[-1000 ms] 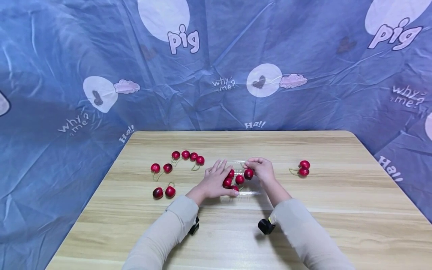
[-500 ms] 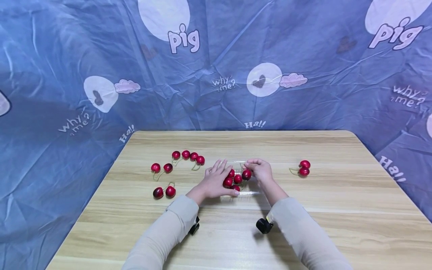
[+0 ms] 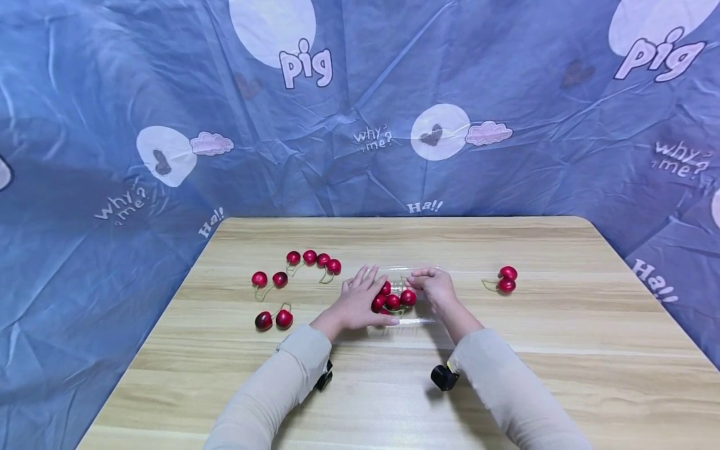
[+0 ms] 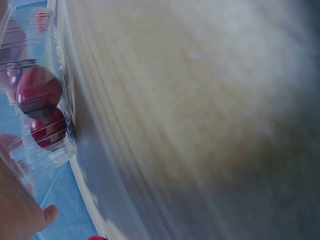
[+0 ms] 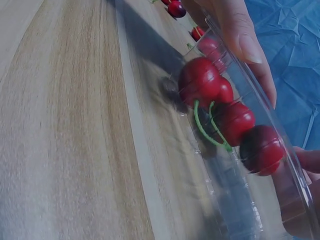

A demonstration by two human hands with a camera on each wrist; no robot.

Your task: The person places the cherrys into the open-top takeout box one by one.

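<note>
A clear plastic box (image 3: 419,321) holds several red cherries (image 3: 393,302) with green stems. My left hand (image 3: 354,306) rests across the box's left end, fingers spread, thumb along the near rim. In the right wrist view that thumb (image 5: 246,46) lies against the rim. At the box's right end is my right hand (image 3: 439,290), fingertips bent close to a stem above the rightmost cherry (image 3: 408,298). Whether they pinch that stem is too small to tell. In the left wrist view, cherries (image 4: 39,91) show through the ribbed wall.
Several loose cherries (image 3: 284,320) lie left of the box on the wooden table (image 3: 371,400). Two more cherries (image 3: 507,285) with joined stems lie to the right. A blue printed cloth (image 3: 360,169) hangs behind the table.
The cherry beneath my right hand has moved down and slightly left, now beside the others in the box. The right hand has shifted little; the left hand stays in place.
</note>
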